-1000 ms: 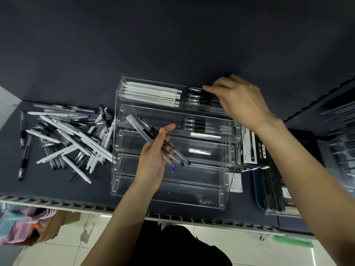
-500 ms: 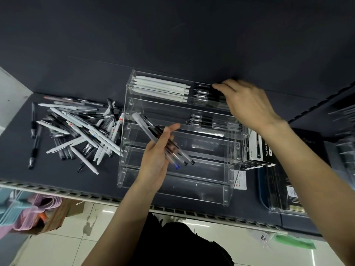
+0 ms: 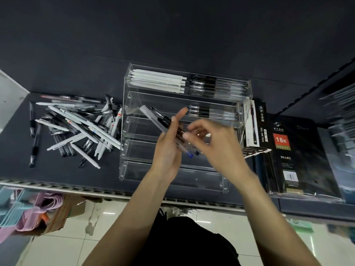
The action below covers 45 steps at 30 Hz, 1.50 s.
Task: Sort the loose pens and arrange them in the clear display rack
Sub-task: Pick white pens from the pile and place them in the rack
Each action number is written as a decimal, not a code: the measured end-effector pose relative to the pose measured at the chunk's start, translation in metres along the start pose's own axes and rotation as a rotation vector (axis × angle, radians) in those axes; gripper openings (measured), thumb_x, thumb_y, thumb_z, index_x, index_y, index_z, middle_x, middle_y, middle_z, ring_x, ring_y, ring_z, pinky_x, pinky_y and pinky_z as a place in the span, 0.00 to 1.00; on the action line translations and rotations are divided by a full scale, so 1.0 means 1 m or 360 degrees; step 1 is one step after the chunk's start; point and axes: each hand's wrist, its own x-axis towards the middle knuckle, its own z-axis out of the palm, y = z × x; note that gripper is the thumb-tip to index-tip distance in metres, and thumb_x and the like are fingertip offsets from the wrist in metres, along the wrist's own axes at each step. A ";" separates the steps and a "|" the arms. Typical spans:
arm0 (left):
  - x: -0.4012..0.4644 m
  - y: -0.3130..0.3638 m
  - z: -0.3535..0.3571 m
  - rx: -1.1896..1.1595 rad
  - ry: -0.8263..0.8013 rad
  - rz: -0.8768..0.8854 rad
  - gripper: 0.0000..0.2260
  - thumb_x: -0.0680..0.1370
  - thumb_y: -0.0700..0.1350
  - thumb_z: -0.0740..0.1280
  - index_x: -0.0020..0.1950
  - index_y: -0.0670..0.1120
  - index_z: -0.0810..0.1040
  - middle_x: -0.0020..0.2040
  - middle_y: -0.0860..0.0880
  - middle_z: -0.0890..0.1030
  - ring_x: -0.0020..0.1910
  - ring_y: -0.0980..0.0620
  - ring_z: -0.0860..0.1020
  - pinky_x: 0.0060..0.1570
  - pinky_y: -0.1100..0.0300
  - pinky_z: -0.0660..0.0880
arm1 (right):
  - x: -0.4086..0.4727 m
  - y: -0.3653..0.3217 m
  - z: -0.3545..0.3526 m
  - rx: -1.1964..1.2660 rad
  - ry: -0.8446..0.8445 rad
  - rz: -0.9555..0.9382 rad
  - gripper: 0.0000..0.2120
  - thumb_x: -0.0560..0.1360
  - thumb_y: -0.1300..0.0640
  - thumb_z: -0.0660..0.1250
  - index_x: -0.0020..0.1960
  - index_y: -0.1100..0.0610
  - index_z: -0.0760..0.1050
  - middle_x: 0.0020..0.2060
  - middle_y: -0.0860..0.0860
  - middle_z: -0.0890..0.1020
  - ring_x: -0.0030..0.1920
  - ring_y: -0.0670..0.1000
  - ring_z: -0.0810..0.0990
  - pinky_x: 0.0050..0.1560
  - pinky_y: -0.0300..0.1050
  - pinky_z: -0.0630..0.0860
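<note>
The clear display rack (image 3: 130,146) stands on the dark shelf in stepped tiers. Its top tier holds white pens (image 3: 157,80) on the left and black-grip pens (image 3: 217,87) on the right. More black-grip pens (image 3: 213,112) lie in the second tier. My left hand (image 3: 169,148) holds a bundle of pens (image 3: 153,118) in front of the rack's middle tiers. My right hand (image 3: 213,144), blurred, is beside it, its fingertips pinched at the bundle. Whether they grip a pen is unclear. A pile of loose pens (image 3: 76,129) lies left of the rack.
A boxed gel pen pack (image 3: 253,125) stands right of the rack, and a black diary (image 3: 288,150) in a clear holder sits beyond it. The shelf's front edge (image 3: 76,189) runs below the rack. Two black pens (image 3: 34,135) lie apart at the far left.
My right hand left the top tier's right side and came down to the bundle in my left hand. The left hand kept the bundle.
</note>
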 end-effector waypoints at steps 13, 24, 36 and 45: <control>-0.008 -0.015 -0.020 0.0368 0.0291 -0.0041 0.15 0.81 0.54 0.56 0.51 0.57 0.83 0.36 0.53 0.68 0.36 0.57 0.67 0.46 0.60 0.66 | 0.031 0.077 -0.057 -0.0650 0.0348 -0.0089 0.04 0.73 0.57 0.71 0.46 0.56 0.82 0.45 0.52 0.82 0.48 0.55 0.77 0.47 0.43 0.71; -0.005 -0.012 -0.028 0.0131 0.0248 -0.0080 0.10 0.81 0.44 0.60 0.49 0.46 0.81 0.34 0.51 0.70 0.29 0.59 0.68 0.32 0.67 0.70 | 0.067 0.087 -0.037 -0.1334 0.0082 -0.0329 0.03 0.73 0.61 0.69 0.44 0.61 0.79 0.39 0.56 0.81 0.41 0.59 0.80 0.34 0.48 0.76; 0.000 -0.011 -0.027 0.0058 0.0375 -0.0075 0.07 0.79 0.42 0.63 0.49 0.44 0.81 0.31 0.50 0.70 0.31 0.57 0.69 0.34 0.66 0.74 | 0.066 0.085 -0.019 -0.1546 0.0181 -0.0281 0.11 0.62 0.64 0.79 0.36 0.62 0.77 0.30 0.55 0.79 0.23 0.56 0.78 0.22 0.41 0.71; 0.004 -0.012 -0.020 0.0107 0.0348 -0.0033 0.05 0.78 0.42 0.65 0.47 0.44 0.80 0.29 0.55 0.75 0.29 0.60 0.74 0.36 0.67 0.76 | 0.061 0.089 -0.012 -0.1378 0.0286 -0.0213 0.06 0.66 0.66 0.75 0.40 0.62 0.79 0.33 0.56 0.80 0.29 0.58 0.80 0.25 0.46 0.77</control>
